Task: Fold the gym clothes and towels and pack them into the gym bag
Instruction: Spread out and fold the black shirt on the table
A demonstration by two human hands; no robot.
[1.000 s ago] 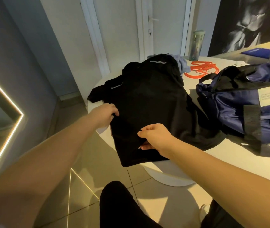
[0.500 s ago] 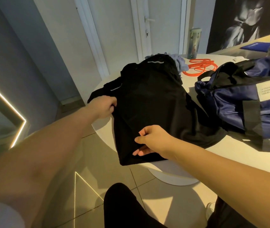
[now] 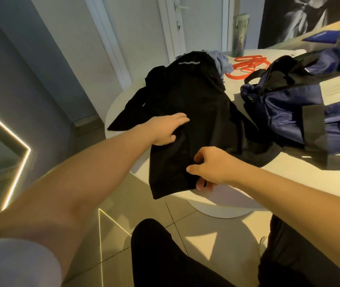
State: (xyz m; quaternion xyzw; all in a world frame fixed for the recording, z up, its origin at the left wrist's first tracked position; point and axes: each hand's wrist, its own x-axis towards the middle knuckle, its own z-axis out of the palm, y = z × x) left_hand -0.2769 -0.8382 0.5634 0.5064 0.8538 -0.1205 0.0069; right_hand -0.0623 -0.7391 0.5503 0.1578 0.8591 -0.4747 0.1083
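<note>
My left hand (image 3: 166,129) has let go the side edge of the black shirt (image 3: 198,100) and now presses it flat, fingers straight. My right hand (image 3: 211,168) still pinches the hem, so the first fold looks done.

The garment (image 3: 196,112) lying over the table's left edge is plain black, with a thin silver-grey stripe (image 3: 188,63) at its far end. Toward the right edge, the gym bag (image 3: 285,112) is navy blue with black straps (image 3: 314,129) and a pale cream label (image 3: 338,88). Near the far edge lie an orange-red cord (image 3: 247,65) and a grey-blue cloth (image 3: 222,61). The table (image 3: 301,164) is white.
</note>
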